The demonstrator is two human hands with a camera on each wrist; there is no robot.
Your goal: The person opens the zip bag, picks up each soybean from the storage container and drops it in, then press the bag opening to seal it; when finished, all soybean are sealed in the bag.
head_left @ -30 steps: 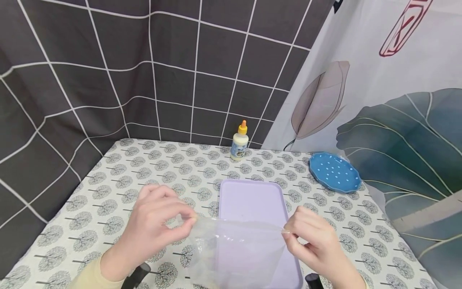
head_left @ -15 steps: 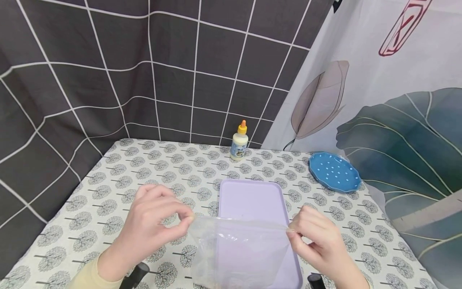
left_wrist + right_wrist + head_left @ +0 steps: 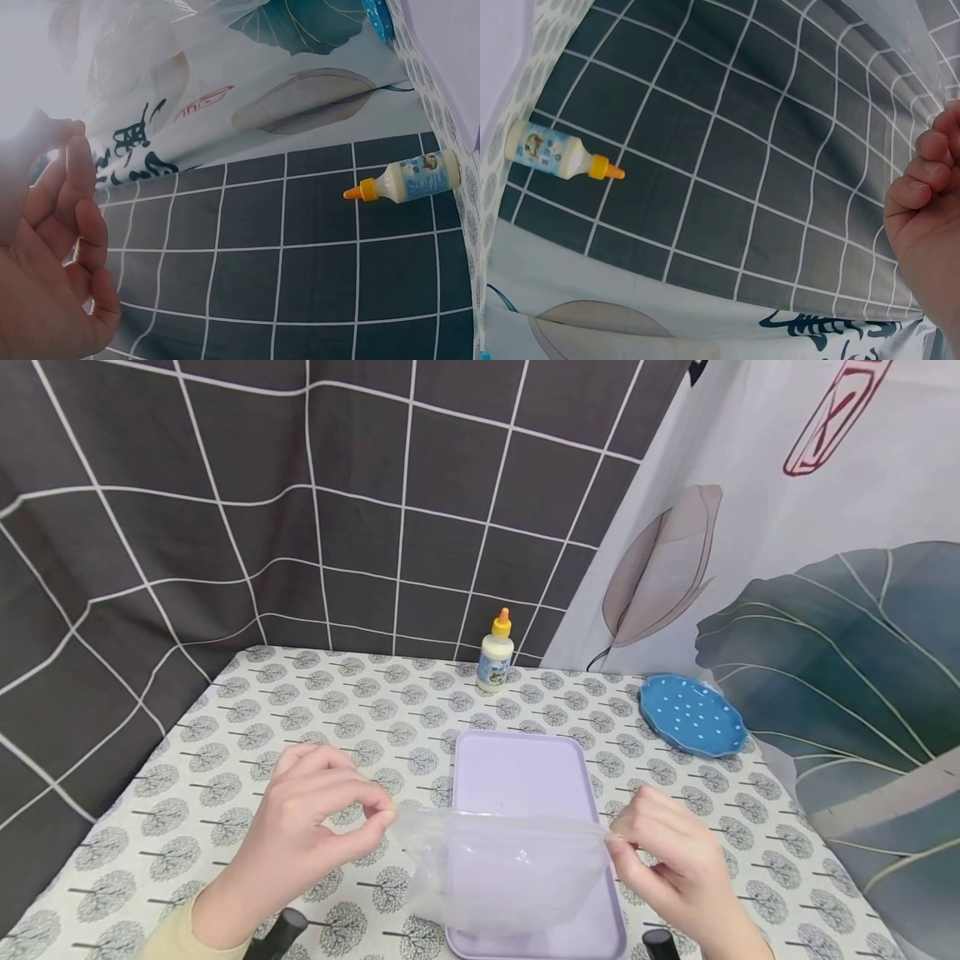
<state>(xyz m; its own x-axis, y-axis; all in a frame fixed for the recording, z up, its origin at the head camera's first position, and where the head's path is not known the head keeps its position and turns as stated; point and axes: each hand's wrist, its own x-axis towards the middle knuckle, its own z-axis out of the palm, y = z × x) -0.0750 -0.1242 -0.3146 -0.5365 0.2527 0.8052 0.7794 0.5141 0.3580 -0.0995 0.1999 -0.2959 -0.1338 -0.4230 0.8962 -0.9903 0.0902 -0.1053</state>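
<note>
A thin, clear, wrinkled plastic sheet (image 3: 517,877) is stretched between my two hands in the head view; whether it is a bag, I cannot tell. My left hand (image 3: 300,827) pinches its upper left corner between thumb and forefinger, the other fingers loosely bent. At the upper right corner, my right hand (image 3: 671,852) pinches it with curled fingers. Behind and below the film lies a lilac tray (image 3: 517,768), its lower part seen through the plastic. In the left wrist view, the left hand (image 3: 60,247) rises at the edge, and glare washes out its fingertips.
A small bottle (image 3: 495,660) with a yellow cap and orange tip stands upright at the table's back edge. A blue dotted dish (image 3: 692,714) lies at the back right. Dark checked cloth (image 3: 352,518) and a leaf-printed cloth (image 3: 817,635) hang behind the patterned tablecloth (image 3: 330,693).
My hands have moved slightly apart, the left one leftward and the right one rightward, pulling the film wider. Its lower edge has swung up, baring the tray's near edge.
</note>
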